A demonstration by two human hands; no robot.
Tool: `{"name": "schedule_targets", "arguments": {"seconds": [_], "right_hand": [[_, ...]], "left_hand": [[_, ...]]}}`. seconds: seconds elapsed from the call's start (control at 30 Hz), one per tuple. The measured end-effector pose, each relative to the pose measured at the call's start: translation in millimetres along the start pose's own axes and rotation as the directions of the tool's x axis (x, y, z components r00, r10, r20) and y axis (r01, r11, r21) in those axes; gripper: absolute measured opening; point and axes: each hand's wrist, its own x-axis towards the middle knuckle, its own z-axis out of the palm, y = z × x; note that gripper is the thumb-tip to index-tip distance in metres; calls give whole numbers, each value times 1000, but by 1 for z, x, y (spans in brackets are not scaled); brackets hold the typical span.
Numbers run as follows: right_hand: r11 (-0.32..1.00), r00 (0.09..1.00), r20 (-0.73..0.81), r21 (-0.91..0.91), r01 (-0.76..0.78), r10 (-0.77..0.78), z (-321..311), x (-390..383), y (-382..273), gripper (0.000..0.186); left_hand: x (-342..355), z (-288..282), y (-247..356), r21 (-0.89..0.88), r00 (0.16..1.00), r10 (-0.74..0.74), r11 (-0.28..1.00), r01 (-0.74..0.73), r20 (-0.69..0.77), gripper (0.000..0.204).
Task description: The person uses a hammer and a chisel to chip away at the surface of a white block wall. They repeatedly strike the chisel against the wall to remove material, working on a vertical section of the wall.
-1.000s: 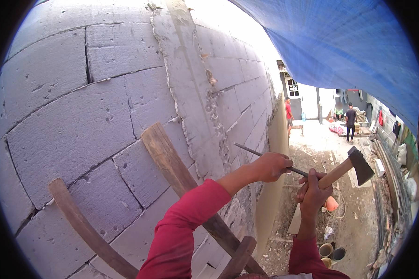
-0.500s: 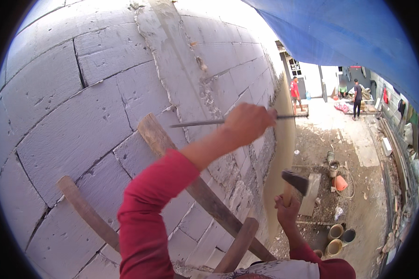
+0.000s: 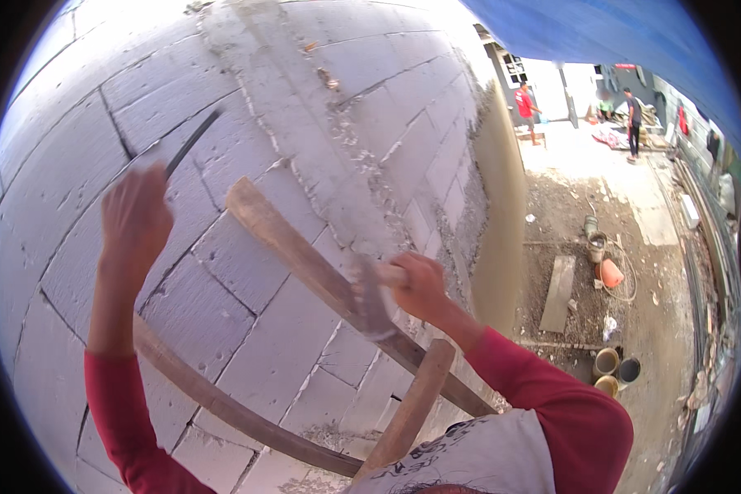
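Observation:
My left hand [image 3: 137, 214] is raised in front of the pale block wall [image 3: 132, 272], its fingers wrapped round a thin, dark metal bar [image 3: 193, 143]. One end of the bar points up and to the right, close to the wall. A wooden-handled hammer [image 3: 370, 300] is in my right hand [image 3: 420, 284], its head smeared by motion. The hammer is in front of a slanting wooden pole [image 3: 292, 251]. A rough grey mortar strip [image 3: 284, 123] runs down the wall beyond both hands.
A curved wooden pole [image 3: 239, 418] and a short, thick one [image 3: 412, 403] meet low against the wall. Far below lie a plank [image 3: 559, 294], an orange bucket [image 3: 609, 273] and several pails [image 3: 607, 362]. Two standing people [image 3: 524, 103] [image 3: 634, 119] are at the back. A blue tarp [image 3: 617, 33] hangs overhead.
My left hand has swung far left with the metal bar, which now tilts upward. The right hand has brought the hammer up and left, from over the ground to the wall. The view has shifted.

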Motion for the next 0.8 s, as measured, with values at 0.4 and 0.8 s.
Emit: {"name": "schedule_targets", "arguments": {"seconds": [0.4,0.8], "right_hand": [[951,960,-30,132,279,-278,139,144,-79,36],[936,950,-74,164,310,-302,178,181,-109,37]], "left_hand": [[-140,29,8,160,954,-300,943,292,24,11],[-172,64,-53,98,805,-579,815,571,126,39]]}}
